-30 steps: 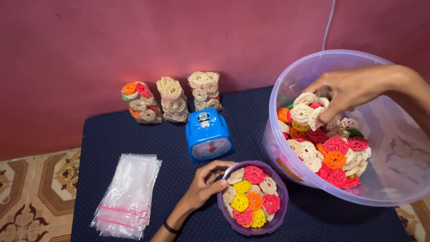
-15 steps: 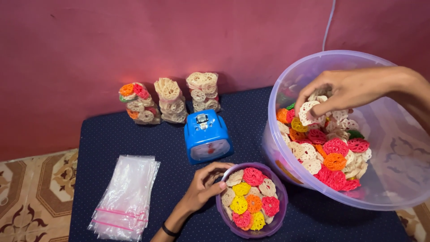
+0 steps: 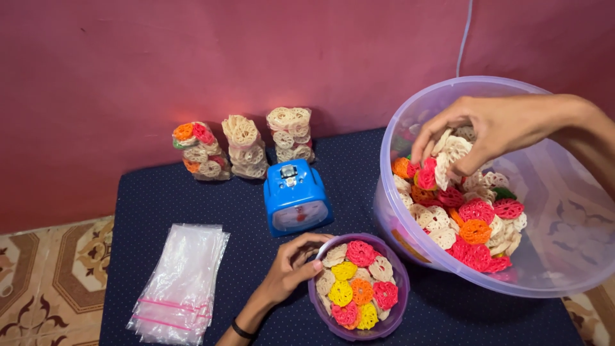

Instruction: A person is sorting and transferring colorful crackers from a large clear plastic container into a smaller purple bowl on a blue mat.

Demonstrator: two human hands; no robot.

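A: While the small purple bowl (image 3: 356,289) sits on the dark dotted worktop (image 3: 192,205), what has changed around it?

B: Left hand (image 3: 291,268) stays at the bowl's left rim, grip closed on that rim as before. Right hand (image 3: 483,131), far right of the bowl, has risen slightly inside the large clear tub (image 3: 512,256); its grip is now pinched on a few pale and pink lattice crackers (image 3: 442,163).

A: Unmoved items?

B: Blue clock (image 3: 296,197) just behind the bowl; three packed cracker bags (image 3: 243,147) farther behind; stack of empty clear bags (image 3: 182,282) to its left.
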